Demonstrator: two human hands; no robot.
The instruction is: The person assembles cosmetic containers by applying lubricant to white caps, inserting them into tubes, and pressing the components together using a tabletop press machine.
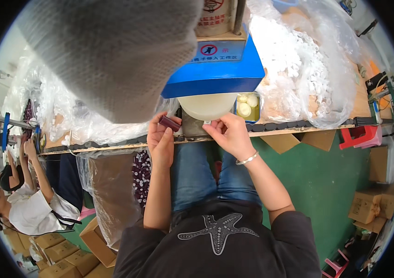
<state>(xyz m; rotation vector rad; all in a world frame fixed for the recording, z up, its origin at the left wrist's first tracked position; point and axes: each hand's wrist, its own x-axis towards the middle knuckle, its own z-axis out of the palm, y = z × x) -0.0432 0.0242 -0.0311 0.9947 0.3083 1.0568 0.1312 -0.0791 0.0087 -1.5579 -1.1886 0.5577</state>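
My left hand (161,147) is closed around a short, dark maroon cylinder (169,123), held at the bench's front edge. To its right, my right hand (231,136) pinches a small white piece (206,122) between thumb and fingertips, just under the front of a cream-coloured dome (208,106). The dome sits beneath the blue housing (220,78) of a bench machine. Beside the dome stands a small yellow-rimmed tray (257,114) with cream round pieces (244,109) in it.
Loose white parts (294,60) lie on clear plastic at the right; more plastic sheeting (99,123) covers the bench's left. A blurred pale cloth (127,55) hides the upper left. People (34,208) work at far left. Cardboard boxes (368,206) and a red stool (357,138) stand right.
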